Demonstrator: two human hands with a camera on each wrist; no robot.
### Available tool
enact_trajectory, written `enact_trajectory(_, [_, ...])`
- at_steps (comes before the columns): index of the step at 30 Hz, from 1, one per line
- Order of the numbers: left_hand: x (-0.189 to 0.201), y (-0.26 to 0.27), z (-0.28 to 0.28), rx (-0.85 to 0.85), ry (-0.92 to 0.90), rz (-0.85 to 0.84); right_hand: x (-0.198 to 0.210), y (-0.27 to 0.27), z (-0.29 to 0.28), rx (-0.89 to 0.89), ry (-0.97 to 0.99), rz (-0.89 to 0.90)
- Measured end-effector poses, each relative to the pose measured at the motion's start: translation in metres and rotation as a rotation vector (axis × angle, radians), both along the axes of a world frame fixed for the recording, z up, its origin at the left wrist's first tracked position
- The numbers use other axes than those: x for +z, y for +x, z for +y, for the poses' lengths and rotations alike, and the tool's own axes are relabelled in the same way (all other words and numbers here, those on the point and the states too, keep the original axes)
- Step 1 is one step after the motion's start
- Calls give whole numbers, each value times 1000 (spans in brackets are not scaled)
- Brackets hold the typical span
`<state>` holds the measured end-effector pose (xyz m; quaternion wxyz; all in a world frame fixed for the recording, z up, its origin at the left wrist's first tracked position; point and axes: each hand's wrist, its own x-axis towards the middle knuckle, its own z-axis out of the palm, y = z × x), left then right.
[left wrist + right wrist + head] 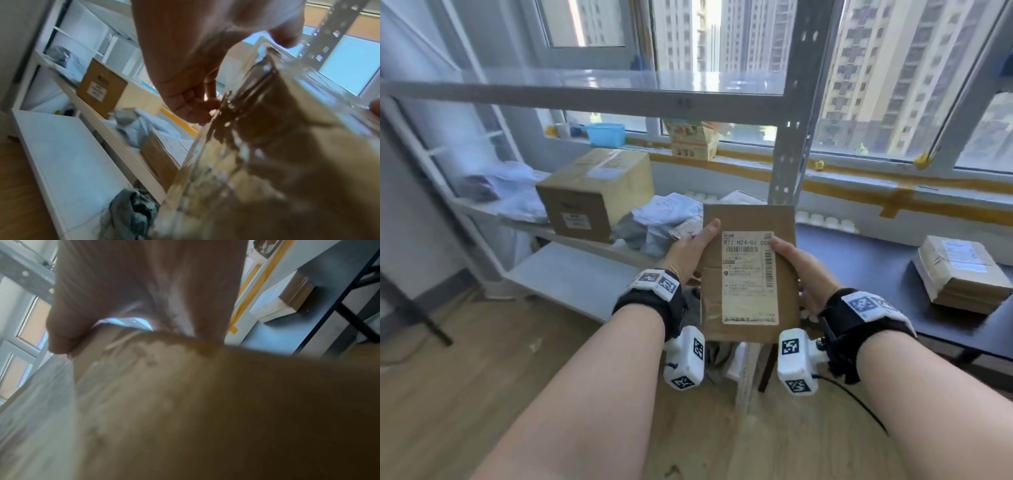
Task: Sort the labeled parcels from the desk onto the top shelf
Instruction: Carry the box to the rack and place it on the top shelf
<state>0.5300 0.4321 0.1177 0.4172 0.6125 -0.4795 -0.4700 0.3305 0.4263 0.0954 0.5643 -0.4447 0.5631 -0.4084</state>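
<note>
A flat brown parcel (pixel 784 291) with a white shipping label is held upright in front of me, label facing me. My left hand (pixel 690 248) grips its left edge, thumb on the front and fingers behind. My right hand (pixel 796 265) grips the right edge, thumb pressed on the label. In the left wrist view the parcel (pixel 287 154) fills the lower right, blurred, under my left hand (pixel 195 73). In the right wrist view the parcel (pixel 205 410) fills the lower frame below my right hand (pixel 144 288). The top shelf (pixel 571 84) runs across above, bare. Another taped parcel (pixel 959 279) lies on the dark desk (pixel 866 263).
A grey perforated shelf post (pixel 792 113) rises just behind the held parcel. The middle shelf carries a large cardboard box (pixel 595 192) and several grey and white poly bags (pixel 664 222). A blue tub (pixel 606 134) and a printed carton (pixel 693 138) sit on the windowsill.
</note>
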Motion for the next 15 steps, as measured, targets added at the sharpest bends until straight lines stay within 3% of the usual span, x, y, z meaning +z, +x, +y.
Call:
enact_trajectory(4, [5,97,16,24,-18,32,12,90,2,-14,-20,-32])
enact_trajectory(8, [13,177,31,2,78,31,28,175,3,-5,-64,-47])
enact_trajectory(15, [45,277,27,56,-1,58,57,283,-9,99,-64,-94])
